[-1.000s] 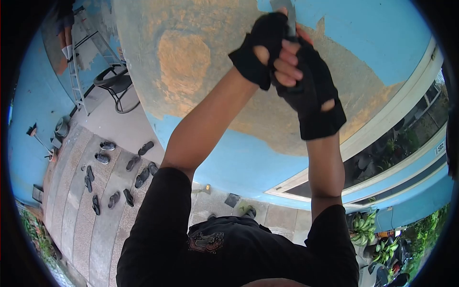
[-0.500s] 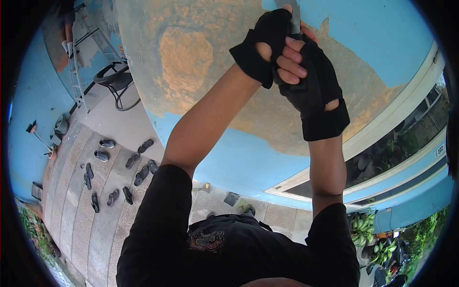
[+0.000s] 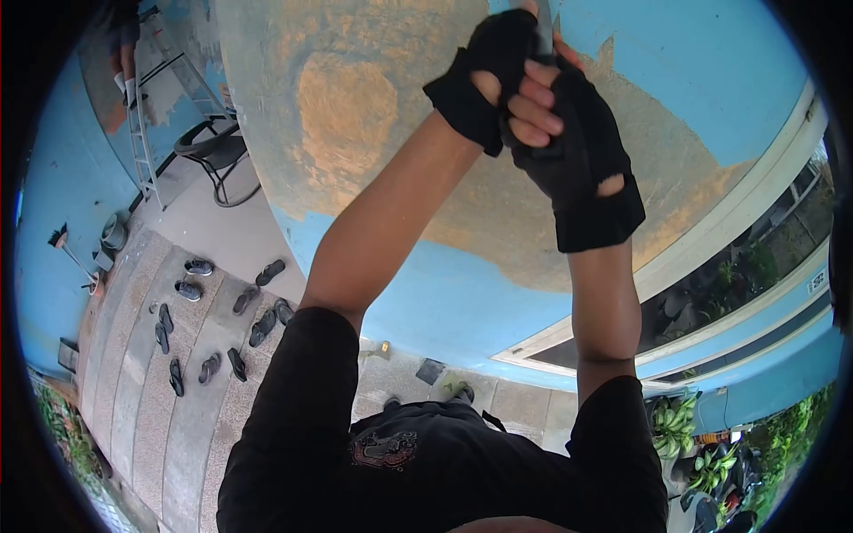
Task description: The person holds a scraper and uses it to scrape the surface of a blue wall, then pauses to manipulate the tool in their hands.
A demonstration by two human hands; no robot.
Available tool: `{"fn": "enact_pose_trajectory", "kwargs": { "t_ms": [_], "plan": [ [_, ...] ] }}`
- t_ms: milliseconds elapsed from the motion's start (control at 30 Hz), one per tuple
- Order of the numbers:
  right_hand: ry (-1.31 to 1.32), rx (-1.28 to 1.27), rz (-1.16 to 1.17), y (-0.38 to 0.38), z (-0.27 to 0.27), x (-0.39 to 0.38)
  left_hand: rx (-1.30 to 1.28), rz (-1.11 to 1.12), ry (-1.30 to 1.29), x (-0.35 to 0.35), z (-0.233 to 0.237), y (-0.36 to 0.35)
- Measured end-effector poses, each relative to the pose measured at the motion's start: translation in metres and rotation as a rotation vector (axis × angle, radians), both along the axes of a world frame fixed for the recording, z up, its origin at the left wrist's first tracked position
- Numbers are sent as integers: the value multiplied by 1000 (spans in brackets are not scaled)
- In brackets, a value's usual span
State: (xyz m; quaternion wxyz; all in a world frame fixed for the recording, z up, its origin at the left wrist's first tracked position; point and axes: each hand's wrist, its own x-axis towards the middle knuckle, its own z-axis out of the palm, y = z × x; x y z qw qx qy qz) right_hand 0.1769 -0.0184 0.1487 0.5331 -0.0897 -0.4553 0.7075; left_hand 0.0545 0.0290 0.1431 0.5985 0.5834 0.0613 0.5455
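Note:
Both hands wear black fingerless gloves and are raised close together against the painted wall. My right hand is closed around the dark handle of a scraper, its fingers curled toward me. Just above and to its left, my left hand grips the same tool near its blade, one fingertip showing at the top edge of the view. The scraper has a flat grey metal blade pointing up; its upper end runs out of view. Blue paint borders a bare grey and tan patch behind the hands.
At the far left, a person's legs are on a ladder. A black chair stands near it. Several sandals and shoes lie on the paved floor. A window is set in the wall at right, with plants below.
Both hands, with the scraper, have shifted slightly up and to the left along the wall. Their grip looks the same.

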Motion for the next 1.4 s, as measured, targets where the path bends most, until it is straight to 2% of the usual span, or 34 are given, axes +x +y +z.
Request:
{"fn": "enact_pose_trajectory", "kwargs": {
  "t_ms": [167,267,367,467,533,667,767,833,867,933,967,1000,1067,1100,1167,1300,1367,1400],
  "plan": [
    [22,-44,52,-2,-7,5,154,58,-42,11,-7,16],
    [33,-52,21,-3,-8,4,130,74,-79,12,-10,9],
    [34,-50,29,-6,-7,6,45,58,-10,10,-7,2],
    [34,-42,-23,-8,-4,3,55,145,-52,11,-2,3],
    [41,-35,-1,-6,-8,3,28,16,-4,8,-9,6],
    [-13,-12,-4,-8,-7,8,83,66,-72,16,-9,2],
    [31,-76,-21,-11,-5,7,-4,17,-104,18,-9,7],
    [1,-36,26,-10,-8,14,134,-126,-58,18,-19,27],
    [1,-21,32,-5,-3,12,149,-121,-57,17,-12,31],
    [35,-56,39,0,-1,9,-177,-1504,-261,21,-8,35],
    [10,-51,19,-7,3,6,-236,-1202,-305,19,-6,33],
    [9,-59,15,-8,0,9,-243,-1205,-310,24,-7,29],
    [1,-24,37,-8,-6,13,-496,-453,-382,32,-5,12],
    [4,-11,47,-6,-1,9,-482,-445,-378,27,-3,20],
    [11,-34,40,-5,3,8,-234,-1518,-258,22,-10,38],
    [-4,-34,20,-7,-3,10,-147,-1444,-238,29,-21,54],
    [-38,-26,1,-7,-5,13,-395,-373,-327,36,-17,56],
    [-39,-26,3,-5,-3,11,-394,-372,-329,32,-17,55]
  ]
}}
